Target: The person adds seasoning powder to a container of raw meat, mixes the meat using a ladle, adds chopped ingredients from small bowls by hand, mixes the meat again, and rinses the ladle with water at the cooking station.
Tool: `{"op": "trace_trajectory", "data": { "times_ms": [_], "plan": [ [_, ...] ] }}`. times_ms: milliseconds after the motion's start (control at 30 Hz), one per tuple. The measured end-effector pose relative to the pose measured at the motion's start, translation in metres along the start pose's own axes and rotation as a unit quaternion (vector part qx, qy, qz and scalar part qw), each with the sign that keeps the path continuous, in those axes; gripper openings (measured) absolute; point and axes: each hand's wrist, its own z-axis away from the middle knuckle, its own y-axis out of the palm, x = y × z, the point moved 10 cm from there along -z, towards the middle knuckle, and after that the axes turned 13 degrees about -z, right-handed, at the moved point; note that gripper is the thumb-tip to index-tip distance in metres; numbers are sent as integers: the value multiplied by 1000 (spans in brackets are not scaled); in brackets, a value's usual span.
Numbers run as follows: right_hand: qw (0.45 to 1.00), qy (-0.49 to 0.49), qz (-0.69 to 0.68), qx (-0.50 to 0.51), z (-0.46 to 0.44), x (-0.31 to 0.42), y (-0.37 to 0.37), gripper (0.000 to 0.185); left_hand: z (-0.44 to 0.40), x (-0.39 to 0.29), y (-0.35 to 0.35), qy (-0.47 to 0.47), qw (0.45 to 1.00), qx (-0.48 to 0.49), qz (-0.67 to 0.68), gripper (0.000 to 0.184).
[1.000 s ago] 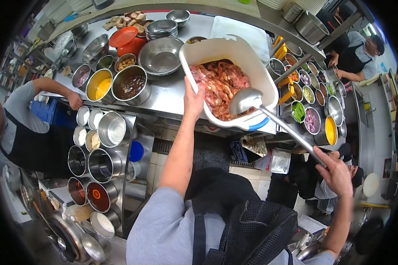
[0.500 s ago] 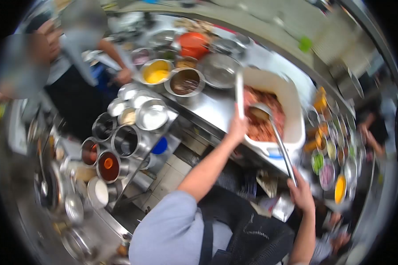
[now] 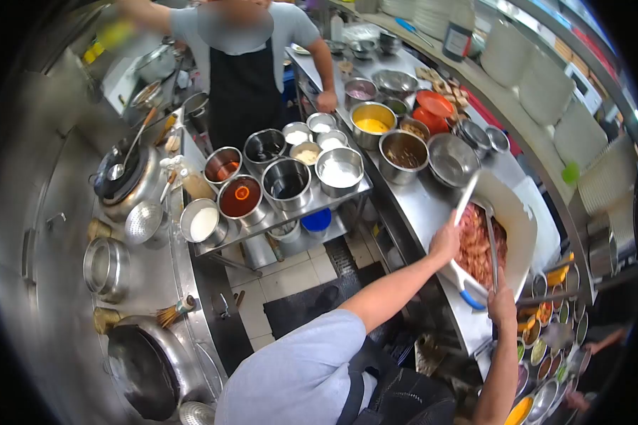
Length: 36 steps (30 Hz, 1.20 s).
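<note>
A deep white tub (image 3: 523, 244) stands on the steel counter, with raw sliced meat (image 3: 475, 244) in it. My left hand (image 3: 444, 239) is closed round the tub's near-left rim. My right hand (image 3: 502, 306) grips the end of a long-handled metal ladle (image 3: 493, 244). The ladle reaches over the near rim into the tub, its bowl at the far end of the meat. How deep the bowl sits in the meat, I cannot tell.
A steel side table (image 3: 262, 228) bears several pots of sauces and powders. Behind it stands a person (image 3: 241, 92) in a black apron. Woks, one being a large wok (image 3: 145, 372), line the left. Bowls of toppings (image 3: 539, 350) crowd the lower right, where another person's hand shows.
My view has swung left, bringing the woks and the person behind the side table into fuller sight. The ladle's bowl has shifted from mid-meat to the tub's far end. Both hands keep their grips.
</note>
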Motion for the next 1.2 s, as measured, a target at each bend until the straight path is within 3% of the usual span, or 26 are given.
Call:
{"op": "trace_trajectory", "data": {
  "times_ms": [100, 167, 200, 233, 300, 367, 500, 733, 767, 800, 833, 900, 933, 967, 1133, 1167, 1200],
  "plan": [
    [995, 58, 77, 29, 41, -8, 1, 79, -8, 0, 5, 13, 994, -89, 67, 43],
    [992, 67, 98, 38, 71, -10, 2, 83, -23, 16, 36, -13, 991, -10, 133, 38],
    [989, 80, 115, 39, 93, -6, -4, 83, -24, 13, 39, 33, 978, -16, 207, 39],
    [987, 85, 131, 43, 111, 2, -7, 84, 1, -15, 11, -40, 942, 24, 332, 42],
    [986, 101, 127, 40, 143, 9, -13, 83, 14, -31, -25, -66, 990, 33, 119, 45],
    [989, 111, 94, 27, 170, 19, -20, 83, -5, -10, -9, 50, 995, -78, 38, 49],
    [980, 184, 74, 13, 204, 33, -52, 81, -8, -6, -3, 36, 998, -38, 43, 48],
    [970, 216, 110, 9, 245, 88, -120, 81, -9, -15, -9, 55, 998, 2, 42, 52],
    [970, 218, 109, 11, 247, 94, -123, 81, -6, -14, -5, 29, 998, 45, 41, 53],
    [964, 236, 120, 39, 245, 93, -122, 82, -8, -13, -3, 3, 996, 79, 40, 55],
    [959, 242, 132, 60, 233, 90, -119, 82, -14, -7, 5, 38, 997, 36, 55, 57],
    [955, 221, 176, 86, 207, 92, -103, 84, -17, -7, 4, 46, 998, 40, 21, 58],
    [956, 216, 184, 79, 195, 87, -90, 83, -12, -11, -4, 24, 995, 90, 34, 60],
    [954, 219, 190, 73, 187, 79, -77, 82, -16, -5, 2, 105, 993, -47, 19, 61],
    [958, 250, 133, 38, 157, 61, -1, 89, -13, -8, 4, 67, 992, 67, 80, 63],
    [961, 250, 119, 20, 153, 57, 3, 91, -7, -17, -7, 20, 990, 108, 92, 57],
    [966, 242, 88, -3, 149, 48, 9, 89, -13, -10, 0, 58, 995, 57, 52, 56]
  ]
}}
